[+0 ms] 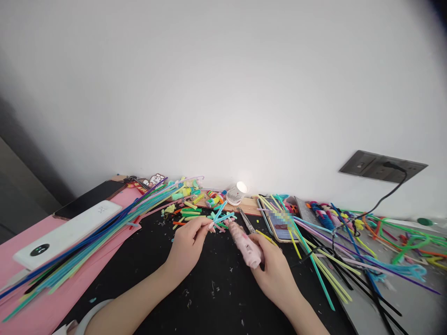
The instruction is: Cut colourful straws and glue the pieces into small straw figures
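Note:
My left hand [188, 242] pinches light-blue pipe cleaner pieces [220, 211] that cross one another above the black work surface [209, 288]. My right hand [274, 265] is wrapped round a pale pink hot glue gun [247, 246]. Its nozzle points away from me at the pipe cleaner pieces, close to my left fingertips; whether it touches them I cannot tell. Short green pipe cleaner pieces [191, 213] lie just beyond my left hand. Scissors [247, 220] rest past the glue gun, beside a white paper cup [237, 192].
Long pipe cleaners [115, 230] lie over pink paper [115, 265] on the left, near a white power bank [70, 232] and a dark phone [91, 199]. Another phone [283, 229] and more pipe cleaners [335, 274] lie right. A black cord [382, 201] hangs from the wall socket [373, 166].

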`<control>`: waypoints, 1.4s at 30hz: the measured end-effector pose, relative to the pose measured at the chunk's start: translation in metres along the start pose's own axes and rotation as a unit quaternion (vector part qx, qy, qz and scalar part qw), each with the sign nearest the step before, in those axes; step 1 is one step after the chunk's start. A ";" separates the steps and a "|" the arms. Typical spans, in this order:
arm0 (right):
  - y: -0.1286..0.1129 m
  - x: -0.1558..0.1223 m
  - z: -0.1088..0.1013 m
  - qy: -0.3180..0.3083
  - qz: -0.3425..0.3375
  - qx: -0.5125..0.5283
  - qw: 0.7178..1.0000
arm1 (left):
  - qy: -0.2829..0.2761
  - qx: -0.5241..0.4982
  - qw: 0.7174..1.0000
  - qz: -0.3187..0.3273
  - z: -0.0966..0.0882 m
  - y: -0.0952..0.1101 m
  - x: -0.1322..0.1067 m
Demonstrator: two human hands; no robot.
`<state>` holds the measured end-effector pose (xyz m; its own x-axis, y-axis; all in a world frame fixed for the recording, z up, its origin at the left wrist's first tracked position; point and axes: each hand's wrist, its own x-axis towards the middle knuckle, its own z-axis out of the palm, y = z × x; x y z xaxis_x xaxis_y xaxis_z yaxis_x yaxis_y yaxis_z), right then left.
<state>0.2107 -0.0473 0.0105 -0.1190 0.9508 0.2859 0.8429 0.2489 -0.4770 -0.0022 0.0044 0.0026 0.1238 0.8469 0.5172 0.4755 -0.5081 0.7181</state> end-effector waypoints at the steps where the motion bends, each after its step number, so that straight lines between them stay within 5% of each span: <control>1: -0.001 0.000 0.000 -0.016 -0.017 -0.008 1.000 | 0.000 0.001 1.000 -0.002 -0.001 0.001 0.001; 10: -0.005 -0.004 -0.001 -0.051 -0.048 -0.008 0.998 | -0.048 -0.016 0.998 0.033 0.000 0.003 -0.001; 17: 0.000 -0.004 -0.001 0.097 -0.043 0.073 0.992 | -0.133 -0.036 0.988 0.075 0.002 0.004 -0.004; 25: -0.001 -0.004 -0.001 0.105 -0.158 0.049 0.981 | -0.200 -0.032 0.965 0.168 0.005 0.007 -0.010; 33: -0.001 -0.002 -0.002 0.146 -0.170 0.035 0.974 | -0.216 -0.065 0.968 0.107 0.005 0.010 -0.009; 42: 0.000 -0.003 -0.001 0.107 -0.168 0.049 0.979 | -0.235 -0.071 0.966 0.087 0.007 0.009 -0.011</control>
<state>0.2114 -0.0503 0.0100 -0.2594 0.7540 0.6035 0.7194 0.5678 -0.4001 0.0065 -0.0077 0.0001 0.5877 0.7081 0.3913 0.2928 -0.6370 0.7130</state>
